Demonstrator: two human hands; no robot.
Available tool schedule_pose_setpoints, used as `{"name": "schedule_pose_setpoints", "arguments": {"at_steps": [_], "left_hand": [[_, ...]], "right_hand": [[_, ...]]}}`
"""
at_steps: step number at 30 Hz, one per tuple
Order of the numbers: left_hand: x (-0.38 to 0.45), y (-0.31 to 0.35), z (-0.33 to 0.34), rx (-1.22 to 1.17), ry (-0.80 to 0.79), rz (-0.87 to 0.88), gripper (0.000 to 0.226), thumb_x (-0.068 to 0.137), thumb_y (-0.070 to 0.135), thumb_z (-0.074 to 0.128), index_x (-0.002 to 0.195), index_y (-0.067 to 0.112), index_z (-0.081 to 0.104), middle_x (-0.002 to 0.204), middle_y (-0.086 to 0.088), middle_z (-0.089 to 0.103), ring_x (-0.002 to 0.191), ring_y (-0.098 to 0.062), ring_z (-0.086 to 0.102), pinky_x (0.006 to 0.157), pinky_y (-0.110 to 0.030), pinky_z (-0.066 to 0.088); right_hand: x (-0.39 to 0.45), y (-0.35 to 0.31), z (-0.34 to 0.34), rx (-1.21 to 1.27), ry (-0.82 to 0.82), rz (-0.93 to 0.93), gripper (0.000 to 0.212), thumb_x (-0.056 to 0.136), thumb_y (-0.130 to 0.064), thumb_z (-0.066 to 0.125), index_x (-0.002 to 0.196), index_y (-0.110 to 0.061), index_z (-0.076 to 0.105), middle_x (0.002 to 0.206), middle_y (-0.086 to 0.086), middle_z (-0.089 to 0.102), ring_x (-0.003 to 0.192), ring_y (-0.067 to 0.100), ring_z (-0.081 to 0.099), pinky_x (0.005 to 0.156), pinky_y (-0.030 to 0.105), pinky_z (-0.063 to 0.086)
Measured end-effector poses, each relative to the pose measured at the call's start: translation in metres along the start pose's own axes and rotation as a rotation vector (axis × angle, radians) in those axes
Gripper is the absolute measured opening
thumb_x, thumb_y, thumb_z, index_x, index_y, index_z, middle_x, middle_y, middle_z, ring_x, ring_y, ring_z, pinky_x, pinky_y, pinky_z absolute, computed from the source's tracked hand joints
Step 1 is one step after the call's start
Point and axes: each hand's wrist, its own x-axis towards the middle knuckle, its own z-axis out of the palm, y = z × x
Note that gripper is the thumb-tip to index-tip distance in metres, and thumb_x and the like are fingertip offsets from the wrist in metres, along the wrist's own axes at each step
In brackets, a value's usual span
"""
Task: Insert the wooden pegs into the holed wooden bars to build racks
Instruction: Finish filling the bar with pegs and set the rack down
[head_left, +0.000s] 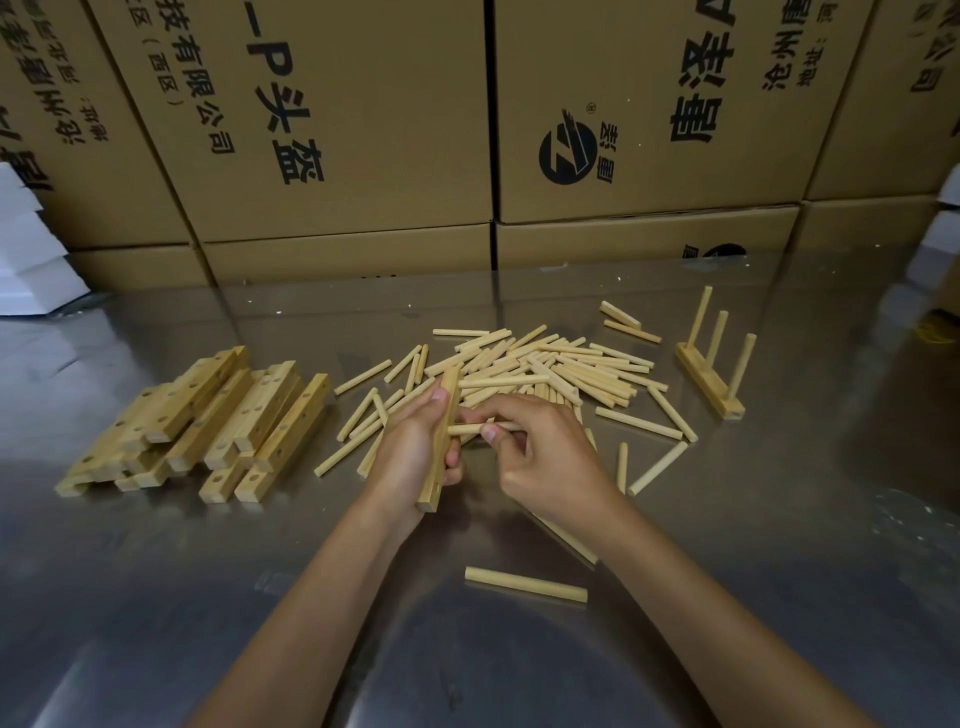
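Observation:
My left hand (410, 457) grips a holed wooden bar (434, 483), held on edge and pointing away from me. My right hand (540, 452) pinches a wooden peg (467, 429) that lies horizontal, its left end against the bar's side. A second peg (493, 383) sticks out to the right from the bar's far end. A heap of loose pegs (566, 369) lies just beyond my hands. A stack of holed bars (208, 415) sits at the left. A finished rack (711, 382) with three upright pegs stands at the right.
The work lies on a shiny metal table (208, 597). One stray peg (524, 584) lies near me between my forearms. Cardboard boxes (363, 130) wall off the back. White foam blocks (31, 249) stand at the far left.

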Motion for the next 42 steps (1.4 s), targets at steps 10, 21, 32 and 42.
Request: {"name": "schedule_pose_setpoints", "arguments": {"at_steps": [10,21,32,42], "left_hand": [[0.005,0.001,0.0,0.041,0.044,0.003,0.023,0.106,0.025,0.044,0.111,0.019,0.066,0.076,-0.002,0.059,0.045,-0.01,0.045,0.039,-0.021,0.034],[0.01,0.02,-0.02,-0.078,0.291,0.05,0.028,0.107,0.024,0.041,0.091,0.013,0.061,0.069,-0.001,0.056,0.042,-0.009,0.044,0.035,-0.02,0.036],[0.008,0.023,-0.023,-0.159,0.301,-0.014,0.02,0.106,0.023,0.043,0.101,0.013,0.06,0.079,-0.005,0.058,0.042,-0.009,0.047,0.035,-0.021,0.036],[0.004,0.025,-0.019,-0.329,0.183,-0.107,0.028,0.105,0.029,0.041,0.095,0.01,0.058,0.058,-0.002,0.047,0.048,-0.013,0.044,0.043,-0.023,0.04]], "right_hand": [[0.003,-0.005,-0.003,0.213,0.053,0.023,0.019,0.093,-0.012,0.061,0.11,-0.021,0.065,0.101,-0.008,0.063,0.101,0.008,0.056,0.088,0.023,0.044],[0.01,0.031,0.003,-0.266,0.037,0.147,0.019,0.094,-0.02,0.06,0.109,-0.024,0.07,0.113,-0.012,0.061,0.116,0.011,0.044,0.101,0.03,0.031],[0.016,0.032,0.005,-0.21,0.11,0.163,0.01,0.094,-0.019,0.06,0.087,-0.026,0.06,0.084,-0.011,0.054,0.084,0.006,0.05,0.071,0.023,0.04],[-0.001,-0.032,0.013,0.739,-0.114,0.273,0.005,0.087,0.007,0.062,0.092,0.005,0.061,0.076,0.015,0.072,0.061,0.02,0.065,0.053,0.028,0.051]]}}
